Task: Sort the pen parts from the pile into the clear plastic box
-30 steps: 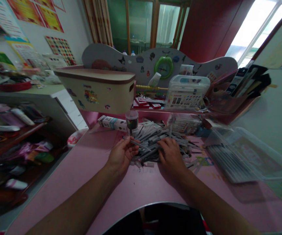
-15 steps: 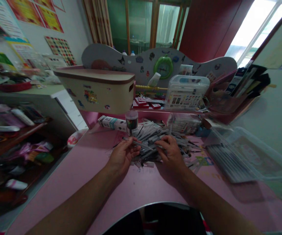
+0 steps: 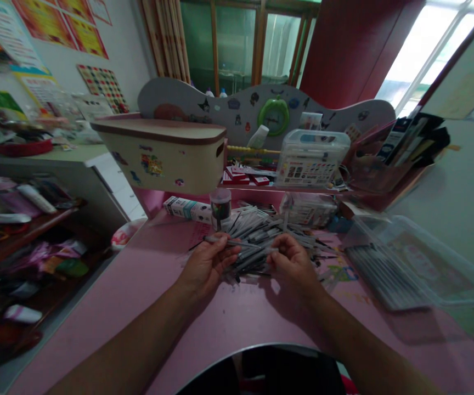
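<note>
My left hand (image 3: 209,262) pinches a thin grey pen (image 3: 236,242) between thumb and fingers. The pen lies nearly level, its narrow end toward the right. My right hand (image 3: 293,262) is closed on a small whitish, translucent piece (image 3: 270,250) that looks like a pen cap, close to the pen's tip but apart from it. Behind and below both hands spreads a loose pile of pens and clear pen parts (image 3: 257,225) on the pink desk (image 3: 224,323).
A clear plastic box (image 3: 438,263) with a row of grey pens (image 3: 385,277) stands at the right. Behind the pile are a clear cup (image 3: 220,204), a long printed carton (image 3: 187,208) and a clear case (image 3: 313,159) on the shelf. A cream bin (image 3: 163,159) overhangs the back left.
My right hand has drawn slightly right and turned up from the pile, with the small translucent piece now showing at its fingertips. The left hand keeps the pen almost in place.
</note>
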